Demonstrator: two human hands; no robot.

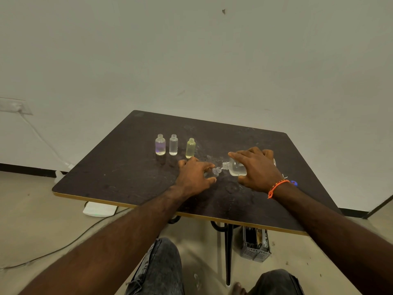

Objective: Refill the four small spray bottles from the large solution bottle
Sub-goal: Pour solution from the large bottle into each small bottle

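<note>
Tipping sideways between both hands, the big bottle (235, 167) is pointing its mouth at a small bottle (216, 171) on the dark table (119, 167). The right hand (258, 168) is gripping the big bottle from above. The left hand (194, 175) is curling around the small one.

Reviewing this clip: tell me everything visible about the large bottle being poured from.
The large clear plastic solution bottle is uncapped, with a threaded neck and rounded shoulder. It is tipped nearly horizontal above the dark tabletop, neck pointing left, mouth meeting the opening of the small clear bottle held by the left hand. Clear liquid pools along its lower side. The right hand grips its body from above, hiding its base.
</note>
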